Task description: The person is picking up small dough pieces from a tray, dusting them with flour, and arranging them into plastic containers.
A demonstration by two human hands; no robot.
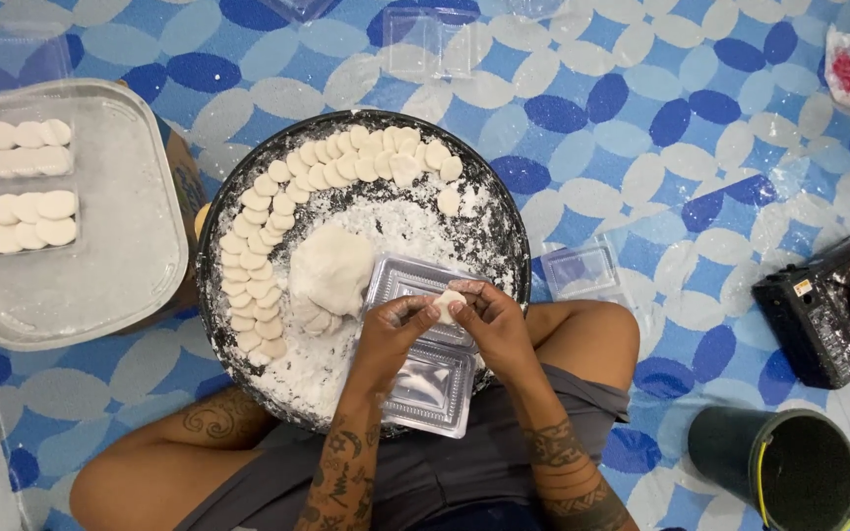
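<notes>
My left hand (393, 332) and my right hand (490, 323) meet over an open clear plastic clamshell box (432, 391), and together they pinch one small white dough piece (448, 304). The box rests on the near right part of a round black tray (504, 211) dusted with white flour. A large lump of white dough (332, 269) lies in the tray's middle, just left of my hands. Rows of flat round dough discs (266, 256) curve along the tray's left and far rim.
A clear rectangular tray (130, 256) at left holds packs of dough discs. Empty clear boxes (429, 43) lie on the blue patterned mat, one (582, 271) beside the tray. A black device (823, 310) and a dark bucket (789, 472) stand at right. My knees flank the tray.
</notes>
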